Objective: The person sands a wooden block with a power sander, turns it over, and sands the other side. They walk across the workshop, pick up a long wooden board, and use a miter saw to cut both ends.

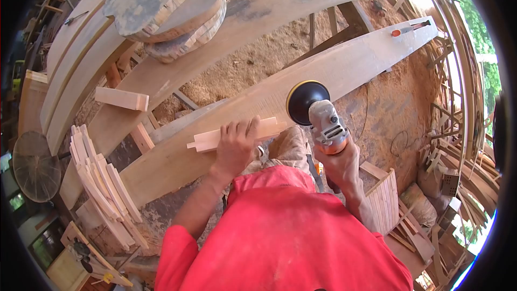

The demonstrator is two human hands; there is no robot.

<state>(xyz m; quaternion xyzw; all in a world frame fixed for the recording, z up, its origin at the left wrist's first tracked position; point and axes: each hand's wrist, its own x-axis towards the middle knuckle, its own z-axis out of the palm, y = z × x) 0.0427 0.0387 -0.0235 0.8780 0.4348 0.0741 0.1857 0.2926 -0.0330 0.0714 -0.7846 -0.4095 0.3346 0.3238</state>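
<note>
My left hand (237, 141) has its fingers wrapped over a short pale wooden piece (207, 141) with stepped, tenon-like ends. That piece lies across a long wooden plank (258, 94), close to my lap. In my right hand (342, 163) is an angle grinder (326, 121), gripped by its body. A round black sanding pad (307, 102) with a yellow rim is fitted to its head. The pad is to the right of the wooden piece, apart from it. Whether the disc is spinning cannot be made out.
Several narrow wooden strips (102, 183) are stacked at the left. A wooden block (121, 99) rests on another plank. Thick round wood slabs (156, 5) are piled at the back. A tool with an orange handle (397, 33) lies at the plank's far end. Sawdust (231, 56) covers the ground.
</note>
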